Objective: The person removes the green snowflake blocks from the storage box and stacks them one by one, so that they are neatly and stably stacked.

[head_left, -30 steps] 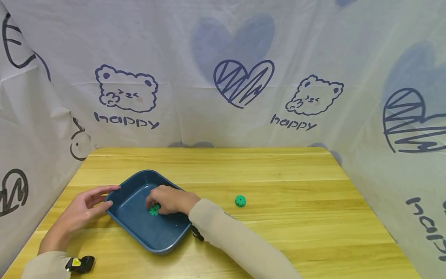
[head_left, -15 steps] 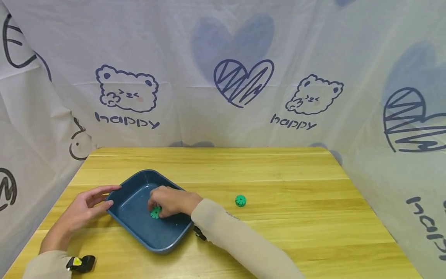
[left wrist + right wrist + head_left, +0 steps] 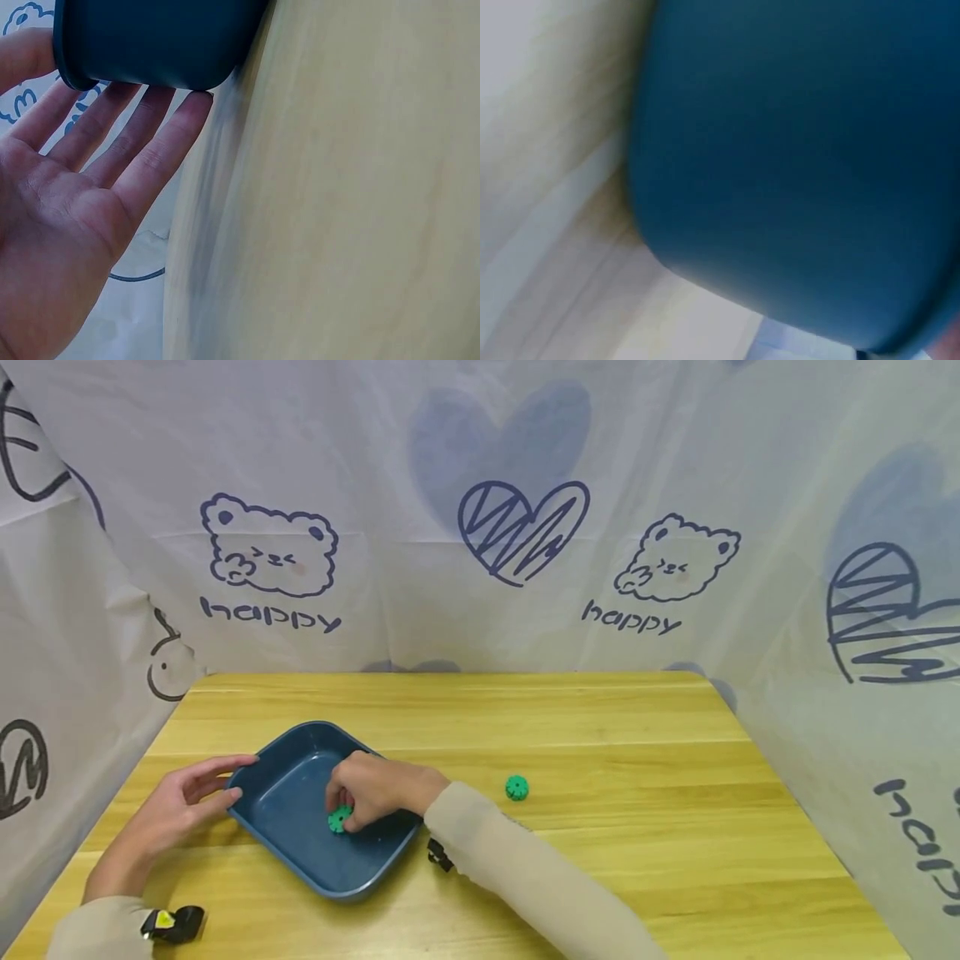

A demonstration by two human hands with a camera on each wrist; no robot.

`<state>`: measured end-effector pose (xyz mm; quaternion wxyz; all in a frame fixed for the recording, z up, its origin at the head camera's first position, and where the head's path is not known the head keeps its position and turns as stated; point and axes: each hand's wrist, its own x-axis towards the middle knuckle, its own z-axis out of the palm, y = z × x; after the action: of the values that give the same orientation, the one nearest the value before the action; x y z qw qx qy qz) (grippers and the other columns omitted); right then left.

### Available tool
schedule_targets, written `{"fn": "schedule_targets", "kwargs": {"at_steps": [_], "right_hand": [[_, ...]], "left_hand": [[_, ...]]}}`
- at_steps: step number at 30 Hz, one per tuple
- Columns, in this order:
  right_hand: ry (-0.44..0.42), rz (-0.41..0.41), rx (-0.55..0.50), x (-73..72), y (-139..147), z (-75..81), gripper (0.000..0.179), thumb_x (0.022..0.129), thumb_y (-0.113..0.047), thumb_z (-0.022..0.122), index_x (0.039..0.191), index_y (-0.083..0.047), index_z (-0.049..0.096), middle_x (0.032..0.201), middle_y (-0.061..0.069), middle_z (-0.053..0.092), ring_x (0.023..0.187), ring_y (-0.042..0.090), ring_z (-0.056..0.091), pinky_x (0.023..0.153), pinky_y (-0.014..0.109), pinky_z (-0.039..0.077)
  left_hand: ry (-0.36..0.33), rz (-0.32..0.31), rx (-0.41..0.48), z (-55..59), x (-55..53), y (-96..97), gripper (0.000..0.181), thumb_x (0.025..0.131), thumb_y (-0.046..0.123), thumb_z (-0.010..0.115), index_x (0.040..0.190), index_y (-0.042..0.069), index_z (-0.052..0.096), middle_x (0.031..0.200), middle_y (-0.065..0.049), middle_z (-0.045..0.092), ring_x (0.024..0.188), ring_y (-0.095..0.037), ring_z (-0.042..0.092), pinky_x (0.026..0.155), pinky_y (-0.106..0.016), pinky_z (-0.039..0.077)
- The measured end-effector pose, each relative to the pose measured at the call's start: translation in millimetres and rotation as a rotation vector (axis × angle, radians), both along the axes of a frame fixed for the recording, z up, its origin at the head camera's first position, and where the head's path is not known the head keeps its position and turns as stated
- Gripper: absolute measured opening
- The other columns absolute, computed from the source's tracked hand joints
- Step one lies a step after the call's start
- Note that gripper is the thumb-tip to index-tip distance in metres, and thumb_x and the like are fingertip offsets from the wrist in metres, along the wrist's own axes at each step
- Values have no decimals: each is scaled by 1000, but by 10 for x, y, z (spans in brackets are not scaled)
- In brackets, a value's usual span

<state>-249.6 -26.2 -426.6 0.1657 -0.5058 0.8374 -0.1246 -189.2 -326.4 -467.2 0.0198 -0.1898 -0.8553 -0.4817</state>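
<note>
A dark blue rectangular tray (image 3: 300,860) with rounded corners sits on the left part of the wooden table. My left hand (image 3: 168,810) holds its left corner, thumb at the rim and fingers against the outer wall (image 3: 150,52). Inside the tray, my right hand (image 3: 375,789) pinches a small green notched disc (image 3: 340,819) between thumb and fingers, low over the tray's floor. In the right wrist view, the tray's outer wall (image 3: 795,165) blocks nearly everything the hand does. A second green notched piece (image 3: 517,787) lies on the table right of the tray.
The wooden table (image 3: 637,827) extends right of the tray. A pale cloth (image 3: 420,635) with printed bears and hearts hangs behind the table and along both sides. Black wrist straps (image 3: 174,925) show at both cuffs.
My right hand has shifted slightly right and toward me inside the tray, with the green disc moving along. My left hand stays at the corner. The second green piece has not moved.
</note>
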Motion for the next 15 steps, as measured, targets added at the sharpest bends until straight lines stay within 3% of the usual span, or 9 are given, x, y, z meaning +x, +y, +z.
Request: {"fn": "schedule_targets", "kwargs": {"at_steps": [7, 15], "right_hand": [[-57, -33, -85, 27, 195, 172, 24, 87, -17, 81, 111, -11, 78, 102, -4, 73, 83, -1, 63, 74, 5, 49], [-89, -65, -204, 19, 715, 360, 22, 87, -15, 82, 107, -8, 79, 101, 1, 72, 81, 2, 64, 73, 9, 54]], "left_hand": [[-1, 0, 3, 7, 14, -4, 44, 102, 7, 62, 144, -1, 55, 133, 37, 53, 119, 22, 52, 89, -4, 48], [3, 9, 9, 15, 2, 4, 43, 101, 5, 62, 143, -2, 56, 133, 36, 54, 119, 21, 53, 89, -3, 48]]}}
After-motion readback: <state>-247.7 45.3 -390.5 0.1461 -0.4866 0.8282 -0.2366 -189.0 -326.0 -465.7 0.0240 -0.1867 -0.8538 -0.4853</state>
